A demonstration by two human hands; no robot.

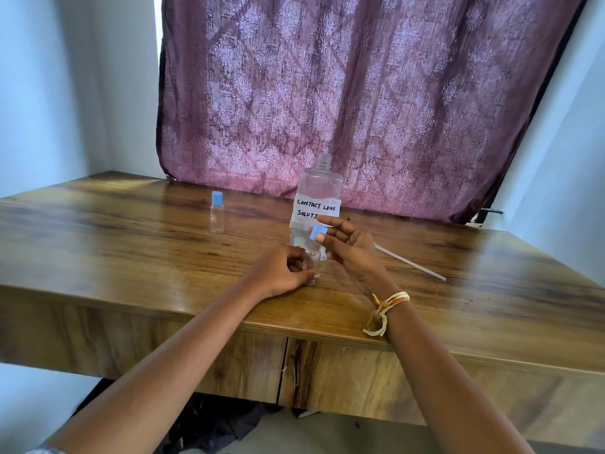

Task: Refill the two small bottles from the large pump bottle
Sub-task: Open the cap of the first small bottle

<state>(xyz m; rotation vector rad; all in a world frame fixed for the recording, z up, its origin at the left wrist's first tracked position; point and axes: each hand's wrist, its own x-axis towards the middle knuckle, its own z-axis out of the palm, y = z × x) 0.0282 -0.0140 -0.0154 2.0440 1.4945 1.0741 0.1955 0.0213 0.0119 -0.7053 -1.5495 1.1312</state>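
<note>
A large clear bottle (319, 188) with a handwritten "CONTACT LENS SOLUTION" label stands mid-table; its neck is bare, with no pump on it. Just in front of it, my left hand (281, 271) grips a small clear bottle (312, 257) standing upright on the table, its mouth uncovered. My right hand (347, 244) pinches that bottle's blue cap (318, 232) between thumb and fingers, just above the small bottle. A second small bottle (217, 212) with its blue cap on stands apart at the left.
A thin white tube (411, 263), like a pump's dip tube, lies on the wooden table (131, 257) right of my hands. A purple patterned curtain (360, 93) hangs behind the table. The table's front edge is near my forearms.
</note>
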